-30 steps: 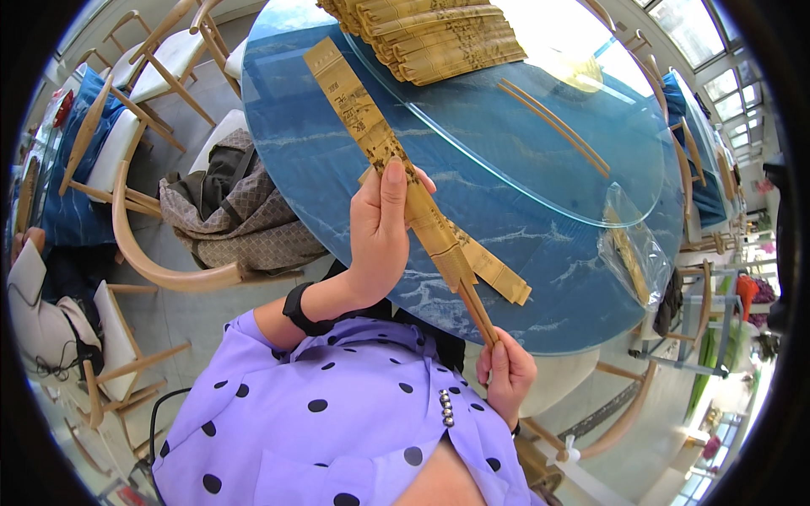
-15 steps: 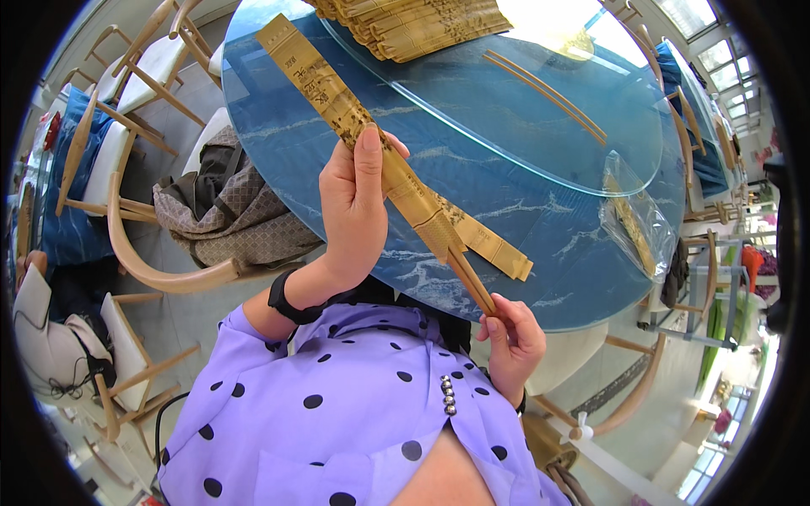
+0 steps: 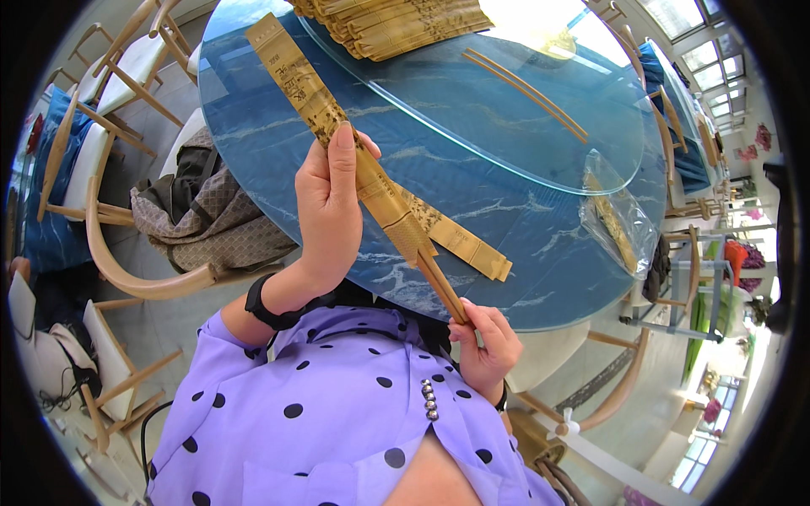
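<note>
My left hand (image 3: 331, 202) grips a long golden paper chopstick sleeve (image 3: 295, 78), its thumb lying along the front. A pair of brown chopsticks (image 3: 440, 285) sticks out of the sleeve's lower end. My right hand (image 3: 488, 341) pinches the tips of those chopsticks close to the table's near edge. Behind the held sleeve, a second golden sleeve (image 3: 474, 250) lies on the blue marbled table (image 3: 540, 287), partly hidden by the first one.
On the glass turntable (image 3: 489, 126) lie a pile of golden sleeves (image 3: 396, 29) and a loose pair of chopsticks (image 3: 527, 94). A clear plastic bag (image 3: 620, 223) with a golden sleeve inside rests at the right. A patterned bag (image 3: 207, 215) sits on a chair at the left.
The whole view has shifted slightly, so everything appears a little further left. Both hands keep their hold on sleeve and chopsticks; the length of chopstick showing looks about the same.
</note>
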Demonstrator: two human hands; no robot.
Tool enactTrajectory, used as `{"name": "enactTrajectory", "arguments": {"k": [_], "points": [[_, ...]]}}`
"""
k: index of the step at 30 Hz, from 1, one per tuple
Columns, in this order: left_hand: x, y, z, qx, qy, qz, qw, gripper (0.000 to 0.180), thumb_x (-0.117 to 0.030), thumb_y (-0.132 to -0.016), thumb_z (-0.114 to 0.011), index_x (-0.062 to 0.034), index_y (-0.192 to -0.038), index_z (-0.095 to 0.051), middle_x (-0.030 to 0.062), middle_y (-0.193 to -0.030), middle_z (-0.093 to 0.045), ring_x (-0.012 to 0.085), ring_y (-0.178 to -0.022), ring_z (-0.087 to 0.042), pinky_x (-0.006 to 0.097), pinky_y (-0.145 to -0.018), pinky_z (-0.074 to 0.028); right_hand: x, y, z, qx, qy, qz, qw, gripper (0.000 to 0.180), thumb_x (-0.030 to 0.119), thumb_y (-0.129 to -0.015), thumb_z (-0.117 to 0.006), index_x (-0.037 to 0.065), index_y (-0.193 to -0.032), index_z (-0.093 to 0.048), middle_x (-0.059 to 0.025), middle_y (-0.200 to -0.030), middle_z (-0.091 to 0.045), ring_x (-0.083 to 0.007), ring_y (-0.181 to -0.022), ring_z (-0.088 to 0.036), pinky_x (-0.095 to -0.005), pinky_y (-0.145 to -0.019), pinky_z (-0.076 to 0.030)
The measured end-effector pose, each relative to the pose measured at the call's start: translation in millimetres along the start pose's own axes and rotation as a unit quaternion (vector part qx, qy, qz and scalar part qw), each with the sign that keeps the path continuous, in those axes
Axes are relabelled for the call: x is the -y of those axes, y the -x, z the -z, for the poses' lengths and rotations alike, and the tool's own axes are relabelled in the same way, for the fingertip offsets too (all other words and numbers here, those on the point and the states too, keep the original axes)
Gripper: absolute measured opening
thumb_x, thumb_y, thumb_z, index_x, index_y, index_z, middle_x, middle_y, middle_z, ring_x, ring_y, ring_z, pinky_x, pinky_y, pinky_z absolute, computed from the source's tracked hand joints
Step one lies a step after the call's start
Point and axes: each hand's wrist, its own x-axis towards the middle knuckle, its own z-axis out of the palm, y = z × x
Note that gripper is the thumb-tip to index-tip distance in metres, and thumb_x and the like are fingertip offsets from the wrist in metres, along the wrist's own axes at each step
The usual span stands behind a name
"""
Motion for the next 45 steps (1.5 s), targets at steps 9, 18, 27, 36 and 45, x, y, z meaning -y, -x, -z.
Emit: {"name": "enactTrajectory", "arguments": {"k": [9,18,27,36,45], "points": [[-1.4,7.1,-9.3,0.006,-0.004,0.01,1.0,0.038,-0.035,-0.111,-0.043,-0.0055,-0.093,-0.06,-0.0035,-0.077,-0.053,0.0022,-0.064,-0.041,0.021,-0.057,-0.036,1.7,-4.6,-4.9,-0.017,-0.007,0.006,1.0,0.03,-0.005,-0.083,-0.076,-0.004,-0.113,-0.071,-0.0144,-0.087,-0.071,-0.0145,-0.062,-0.066,-0.0246,-0.055,-0.054],[-0.6,2.6,-0.8,0.046,0.016,0.048,0.998,0.037,-0.037,-0.111,-0.041,-0.0066,-0.099,-0.06,-0.0044,-0.08,-0.053,-0.001,-0.061,-0.036,0.018,-0.053,-0.032,-0.5,0.2,-1.9,-0.014,0.005,-0.005,1.0,0.03,-0.006,-0.085,-0.074,-0.004,-0.114,-0.071,-0.0145,-0.087,-0.07,-0.0143,-0.061,-0.065,-0.0249,-0.054,-0.052],[0.3,12.8,-7.5,0.06,-0.011,0.053,0.997,0.04,-0.035,-0.111,-0.041,-0.0042,-0.095,-0.06,-0.0015,-0.081,-0.056,0.0046,-0.069,-0.047,0.022,-0.062,-0.041,1.7,2.6,-7.2,-0.025,-0.015,-0.022,0.999,0.03,-0.006,-0.086,-0.074,-0.004,-0.116,-0.071,-0.0136,-0.088,-0.068,-0.0138,-0.062,-0.065,-0.0251,-0.055,-0.052],[-2.2,8.0,0.3,0.047,0.003,0.031,0.998,0.042,-0.037,-0.112,-0.036,-0.0049,-0.098,-0.06,-0.004,-0.08,-0.055,0.001,-0.061,-0.037,0.019,-0.053,-0.03,2.7,3.1,-5.4,-0.027,-0.01,-0.046,0.998,0.029,-0.006,-0.087,-0.073,-0.004,-0.116,-0.071,-0.0135,-0.088,-0.068,-0.0137,-0.063,-0.065,-0.025,-0.056,-0.053],[7.7,5.5,7.4,0.029,-0.056,-0.01,0.998,0.039,-0.031,-0.11,-0.046,-0.002,-0.086,-0.06,-0.0037,-0.072,-0.05,0.0039,-0.061,-0.037,0.023,-0.054,-0.032,5.5,0.3,-6.2,-0.03,-0.023,-0.055,0.998,0.028,-0.006,-0.087,-0.072,-0.004,-0.115,-0.071,-0.013,-0.089,-0.068,-0.0137,-0.064,-0.065,-0.0253,-0.055,-0.053]]}}
